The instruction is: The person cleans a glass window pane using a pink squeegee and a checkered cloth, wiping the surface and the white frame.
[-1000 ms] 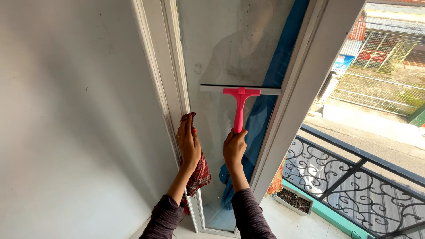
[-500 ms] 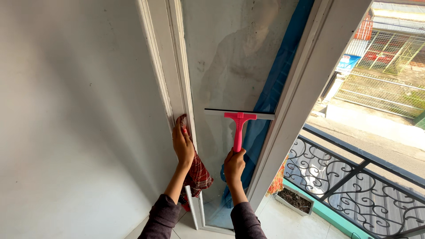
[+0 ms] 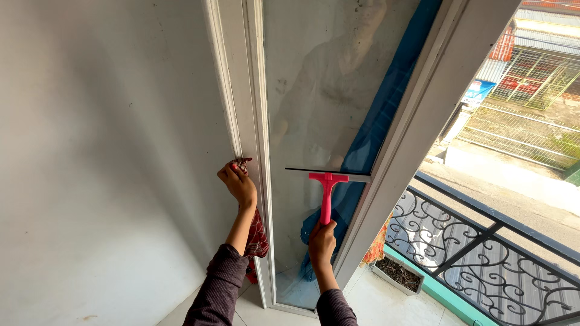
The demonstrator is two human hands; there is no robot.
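Observation:
My right hand (image 3: pixel 322 242) grips the lower end of a pink squeegee (image 3: pixel 327 187), whose pale blade lies flat across the glass pane (image 3: pixel 314 102) about two thirds of the way down. My left hand (image 3: pixel 237 183) is closed around a red checked cloth (image 3: pixel 256 236) and rests against the white window frame (image 3: pixel 249 121) left of the glass. The cloth hangs down behind my left wrist. A blue curtain (image 3: pixel 377 121) shows behind the glass.
A plain white wall (image 3: pixel 109 151) fills the left. To the right stands a black wrought-iron balcony railing (image 3: pixel 471 241), with a planter of soil (image 3: pixel 396 273) at its foot. A street, fences and buildings lie beyond.
The squeegee has slid down the glass with my right hand. My left hand has closed on the cloth and shifted left onto the frame.

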